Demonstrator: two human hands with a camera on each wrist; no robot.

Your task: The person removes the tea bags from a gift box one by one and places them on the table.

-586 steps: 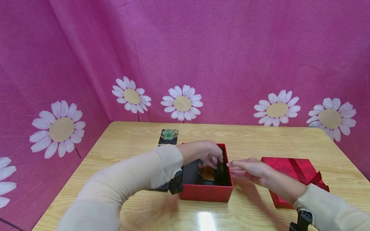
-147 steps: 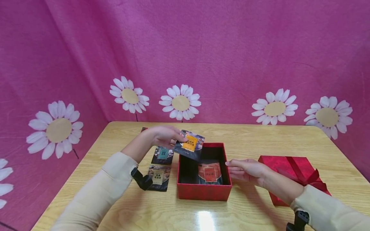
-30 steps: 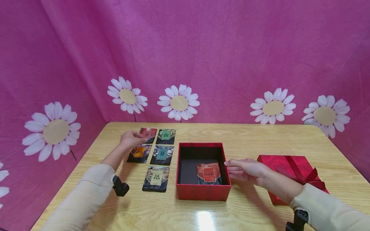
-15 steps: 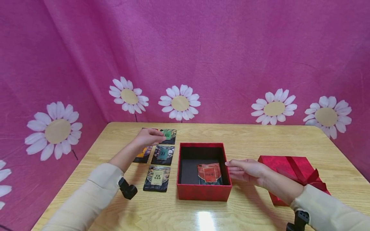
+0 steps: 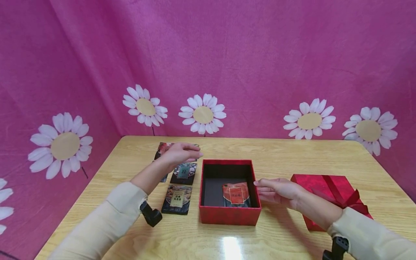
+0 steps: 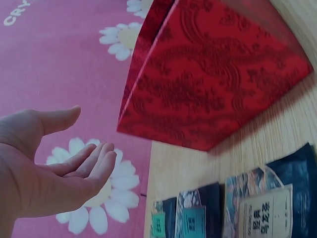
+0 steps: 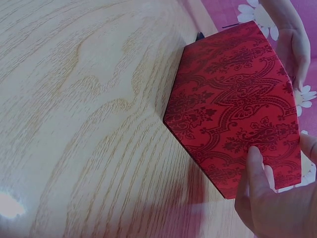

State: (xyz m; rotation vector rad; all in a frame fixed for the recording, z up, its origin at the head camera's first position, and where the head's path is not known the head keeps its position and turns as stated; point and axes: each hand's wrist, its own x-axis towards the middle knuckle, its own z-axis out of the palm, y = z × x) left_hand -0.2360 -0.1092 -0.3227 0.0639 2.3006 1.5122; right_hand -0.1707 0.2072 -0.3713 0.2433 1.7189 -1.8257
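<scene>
My left hand point(image 5: 182, 154) hangs over the back packets at the left, empty, its fingers loosely extended. Below it lie flat tea packets: one with a beige label point(image 5: 176, 199), one with a teal label point(image 5: 183, 172) and a red one point(image 5: 161, 147) partly hidden. The green-labelled packet point(image 6: 158, 224) shows in the left wrist view. An open red patterned box point(image 5: 229, 215) stands at centre; a packet with an orange-red label point(image 5: 236, 195) lies inside. My right hand point(image 5: 280, 191) touches the box's right wall with fairly straight fingers, thumb at the rim.
A red lid point(image 5: 325, 191) with a ribbon bow rests on the wooden table point(image 5: 276, 155) at the right, behind my right forearm. A pink flowered curtain point(image 5: 253, 72) closes off the back and left.
The orange-labelled packet came out of the box to the left group. Over the last second my empty left hand has moved rightward towards the box. My right hand stays at the box.
</scene>
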